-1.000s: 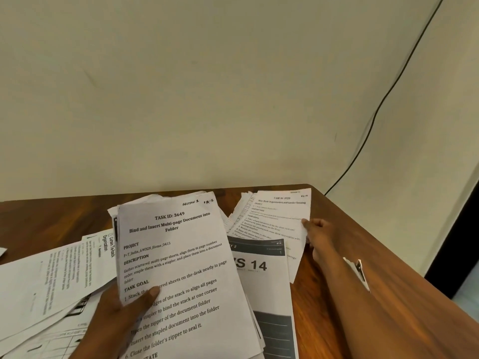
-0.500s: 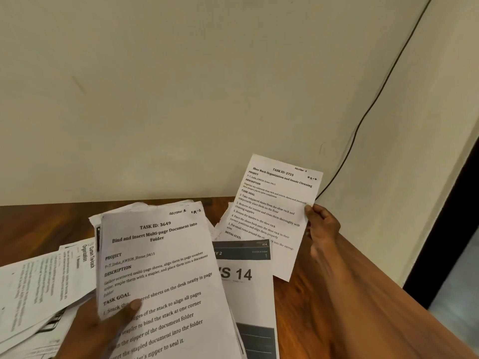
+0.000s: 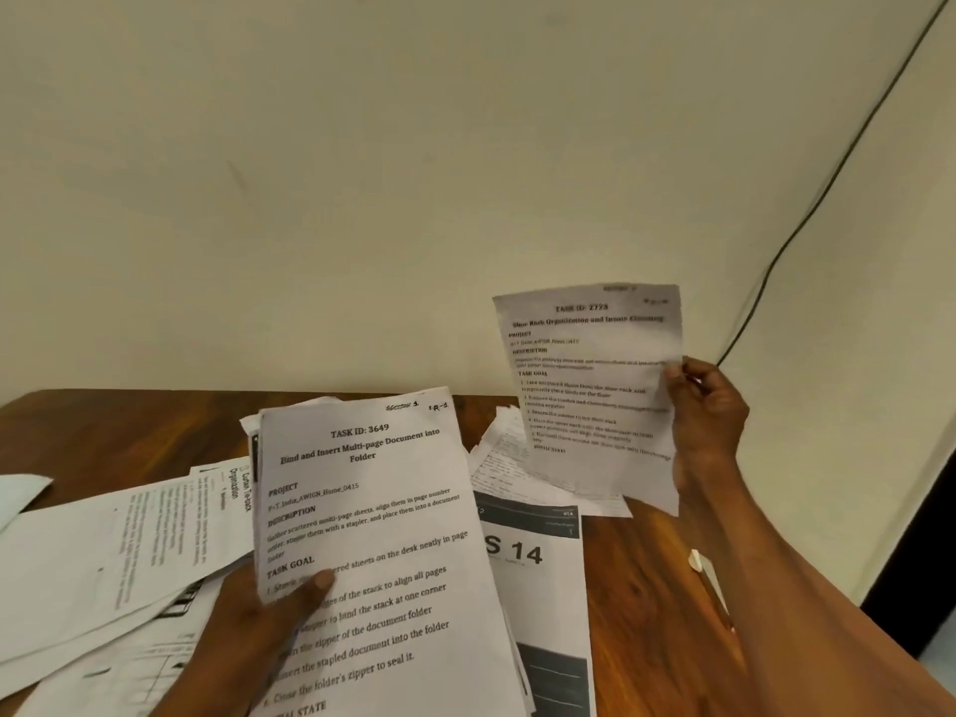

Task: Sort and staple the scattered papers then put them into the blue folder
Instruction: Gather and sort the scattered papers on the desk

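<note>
Head view: both hands pinch printed white papers, left hand [image 3: 258,618] a stack [image 3: 377,551], right hand [image 3: 708,416] one sheet [image 3: 595,385].

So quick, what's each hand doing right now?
Left hand: gripping the sheaf of papers, thumb on the top page.
Right hand: pinching a single sheet, lifted above the table.

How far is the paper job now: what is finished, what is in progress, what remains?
Finished: nothing is visibly stapled. In progress: sorting. The left hand grips the Task 3649 stack; the right hand pinches the Task 2723 sheet above the table. Remaining: loose papers lie scattered; stapler and blue folder are not in view.
</note>
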The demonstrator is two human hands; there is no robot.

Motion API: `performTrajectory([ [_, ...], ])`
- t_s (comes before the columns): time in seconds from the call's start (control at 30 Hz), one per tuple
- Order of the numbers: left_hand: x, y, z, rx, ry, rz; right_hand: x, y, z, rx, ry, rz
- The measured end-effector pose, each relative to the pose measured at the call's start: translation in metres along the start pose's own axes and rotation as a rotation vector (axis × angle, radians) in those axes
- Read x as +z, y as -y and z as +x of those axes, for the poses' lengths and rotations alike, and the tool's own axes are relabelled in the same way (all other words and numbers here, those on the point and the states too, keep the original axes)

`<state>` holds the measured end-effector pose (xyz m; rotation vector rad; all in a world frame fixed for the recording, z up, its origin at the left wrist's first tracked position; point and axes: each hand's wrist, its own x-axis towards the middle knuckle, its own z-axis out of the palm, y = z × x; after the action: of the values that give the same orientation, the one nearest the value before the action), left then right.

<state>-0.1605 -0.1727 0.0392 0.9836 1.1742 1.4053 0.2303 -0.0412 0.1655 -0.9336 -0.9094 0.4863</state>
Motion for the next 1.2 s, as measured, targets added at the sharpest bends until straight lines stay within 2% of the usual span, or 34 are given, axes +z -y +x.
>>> performTrajectory([
  [0.1,-0.004,0.002,-0.003,0.036,0.001,-0.028,0.019,0.02,-0.012,-0.025,0.034,0.052],
  [0.23,-0.008,0.006,-0.002,0.063,-0.027,-0.033,0.047,0.028,-0.036,0.002,0.173,0.032],
  [0.5,-0.011,0.006,-0.002,0.053,-0.023,-0.091,0.075,0.01,-0.082,0.329,0.497,0.02],
  [0.8,-0.012,0.008,-0.002,0.042,0.024,-0.13,0.086,-0.019,-0.126,0.453,0.589,-0.046],
  [1.2,-0.015,0.008,0.0,0.009,0.021,-0.159,0.082,-0.02,-0.143,0.559,0.641,0.059],
])
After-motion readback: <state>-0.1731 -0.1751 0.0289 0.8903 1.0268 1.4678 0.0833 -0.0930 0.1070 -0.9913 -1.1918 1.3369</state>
